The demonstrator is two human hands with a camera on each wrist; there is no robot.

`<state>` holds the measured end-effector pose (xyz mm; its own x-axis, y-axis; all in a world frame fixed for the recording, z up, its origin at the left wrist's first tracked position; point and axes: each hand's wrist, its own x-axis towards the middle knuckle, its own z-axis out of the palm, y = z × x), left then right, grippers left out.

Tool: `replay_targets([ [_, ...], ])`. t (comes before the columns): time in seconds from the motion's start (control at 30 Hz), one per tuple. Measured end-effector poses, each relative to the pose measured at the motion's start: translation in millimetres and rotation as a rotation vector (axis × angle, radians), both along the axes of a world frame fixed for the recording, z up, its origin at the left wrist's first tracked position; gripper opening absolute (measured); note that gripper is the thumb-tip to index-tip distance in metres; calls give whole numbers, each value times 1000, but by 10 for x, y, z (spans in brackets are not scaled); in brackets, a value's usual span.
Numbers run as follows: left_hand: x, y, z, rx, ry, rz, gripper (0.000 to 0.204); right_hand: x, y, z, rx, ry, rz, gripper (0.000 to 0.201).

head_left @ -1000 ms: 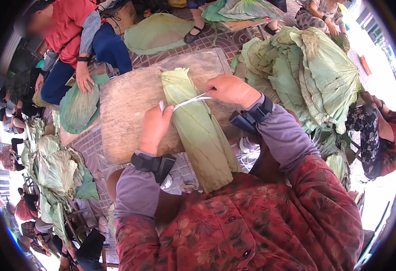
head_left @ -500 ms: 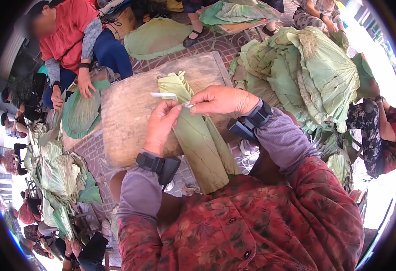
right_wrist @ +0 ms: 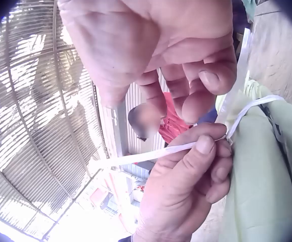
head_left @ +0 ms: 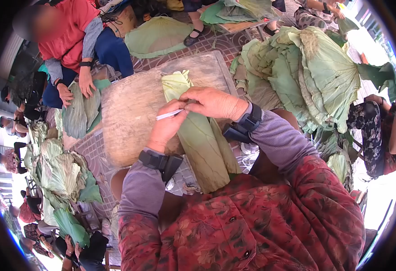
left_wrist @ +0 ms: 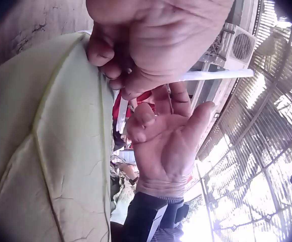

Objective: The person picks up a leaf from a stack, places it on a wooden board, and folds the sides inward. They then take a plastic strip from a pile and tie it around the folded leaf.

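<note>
A long folded bundle of pale green leaves (head_left: 203, 151) slants from the wooden board (head_left: 128, 101) toward the wearer's lap. Around its upper part runs a thin white strip (right_wrist: 262, 102). My left hand (head_left: 165, 128) pinches this strip between thumb and fingers at the bundle's side, and one tail (right_wrist: 151, 155) sticks out past the thumb. My right hand (head_left: 216, 101) is just beyond, overlapping the left fingertips in the head view. In the right wrist view its fingers (right_wrist: 199, 106) are loosely bent and the thumb stands apart, with another length of strip beside them.
A tall pile of large leaves (head_left: 311, 77) stands to the right. More leaves (head_left: 60, 169) heap at the left. Across the board's left corner, a person in red (head_left: 78, 36) handles a leaf (head_left: 78, 115). A flat leaf (head_left: 159, 38) lies on the tiled floor behind.
My hands were apart, with the strip stretched across the bundle; they have come together over it. The right hand has loosened its pinch. The person at left has folded their leaf over.
</note>
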<state>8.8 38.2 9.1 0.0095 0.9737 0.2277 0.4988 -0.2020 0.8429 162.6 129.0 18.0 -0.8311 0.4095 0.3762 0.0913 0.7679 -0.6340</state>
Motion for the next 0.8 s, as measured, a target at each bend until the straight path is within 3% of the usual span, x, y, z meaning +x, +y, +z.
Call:
replay_targets([
  [0.07,0,-15,-24,-41,-43,12,9,21,-7,58,-23,-21,-13,24],
  [0.13,1,-12,-32,-274,-416,85,8,35,-8,107,-44,-39,-22,22],
  [0.2,5,-13,-23,-282,-466,113,8,52,-10,128,-89,-270,-120,21],
  [0.33,-48,-12,-24,-395,-536,72,9,90,-33,296,-165,-357,-66,23],
  [0.4,-64,-19,-2,-372,-567,36,9,99,-10,429,-541,-469,57,18],
  [0.43,-62,-28,24,-346,-595,-1,8,89,21,353,-546,-472,59,18],
  [0.5,-73,-41,59,-348,-591,-16,7,65,77,162,-387,-125,-71,16],
  [0.63,-89,-25,17,-355,-518,-16,6,-9,3,38,-44,-85,-62,15],
  [0.8,-53,-42,11,-333,-511,37,8,-40,-6,6,-9,-164,-89,13],
])
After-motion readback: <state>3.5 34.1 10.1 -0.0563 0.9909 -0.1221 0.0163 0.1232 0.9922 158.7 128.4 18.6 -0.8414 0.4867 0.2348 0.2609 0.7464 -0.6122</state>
